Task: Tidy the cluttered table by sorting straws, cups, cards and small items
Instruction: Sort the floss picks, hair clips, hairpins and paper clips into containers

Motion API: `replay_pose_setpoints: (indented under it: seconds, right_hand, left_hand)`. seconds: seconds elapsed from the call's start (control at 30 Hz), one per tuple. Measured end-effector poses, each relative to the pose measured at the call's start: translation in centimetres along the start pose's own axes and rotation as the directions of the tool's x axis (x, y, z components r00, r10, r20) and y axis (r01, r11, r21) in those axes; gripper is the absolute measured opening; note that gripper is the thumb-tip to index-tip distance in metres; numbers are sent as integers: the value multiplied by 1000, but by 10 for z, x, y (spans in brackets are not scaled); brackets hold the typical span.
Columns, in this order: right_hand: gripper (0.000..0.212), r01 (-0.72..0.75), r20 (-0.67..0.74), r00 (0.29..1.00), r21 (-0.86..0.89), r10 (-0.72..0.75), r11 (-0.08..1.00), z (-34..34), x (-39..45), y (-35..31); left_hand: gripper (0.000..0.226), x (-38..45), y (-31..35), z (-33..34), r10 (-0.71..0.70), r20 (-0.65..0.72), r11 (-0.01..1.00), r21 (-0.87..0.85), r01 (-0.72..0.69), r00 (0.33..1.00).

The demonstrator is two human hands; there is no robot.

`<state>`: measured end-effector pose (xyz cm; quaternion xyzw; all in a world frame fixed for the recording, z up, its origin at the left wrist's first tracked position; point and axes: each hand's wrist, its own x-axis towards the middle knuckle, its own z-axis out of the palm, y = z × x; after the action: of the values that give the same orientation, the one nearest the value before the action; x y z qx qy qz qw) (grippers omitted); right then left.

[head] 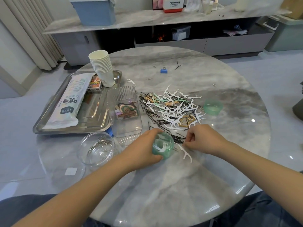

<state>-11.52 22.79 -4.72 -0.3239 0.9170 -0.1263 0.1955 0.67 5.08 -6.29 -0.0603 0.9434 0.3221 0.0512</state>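
From the head camera, the left hand (144, 149) was curled round a small green tub (163, 147) near the table's (164, 185) six o'clock edge. White floss picks showed inside the tub. The right hand (202, 139) sat just beside it at three o'clock, fingers bunched together, pinching one end of a white floss pick (186, 153) that lay flat on the table.

The pick looked very light, thin and a bit bendy. It would likely slide on the shiny top, so the stick end seemed the best place to hold. The tub looked light too, and might tip if not held.

At twelve o'clock from the hands was the pile of picks and black hairpins (170, 108). A green lid (213, 106) lay at two o'clock.

At ten o'clock a metal tray (91, 126) held paper cups (102, 68) and a long white pack (70, 102); its big letters were not in English and I could not read them. On the far shelf a red and white box (173, 4) said "Panasonic".
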Motion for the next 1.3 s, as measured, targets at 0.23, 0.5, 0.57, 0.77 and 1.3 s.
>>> replay_pose_setpoints:
  seconds: [0.23, 0.5, 0.57, 0.77, 1.3]
  right_hand:
    - [10, -89, 155, 983, -62, 98, 994, 13, 3, -8]
    - [21, -98, 136, 985, -79, 108, 992, 14, 0, -6]
    - [24, -88, 109, 989, -84, 97, 993, 17, 1, -4]
    - [22, -72, 36, 997, -4, 72, 997, 14, 8, -2]
    - [13, 284, -175, 958, 495, -226, 821, -28, 8, -25]
  left_hand:
    - [73, 2, 0, 2, 0, -2, 1000, 12, 0, 1000]
    - [72, 4, 2, 1, -8, -3, 1000, -3, 8, 1000]
    - [70, 6, 4, 0, -19, -11, 1000, -21, 19, 1000]
    - [71, 11, 6, 0, -61, -31, 996, -69, 59, 998]
    - [63, 29, 14, 5, -133, -36, 928, -356, 112, 990]
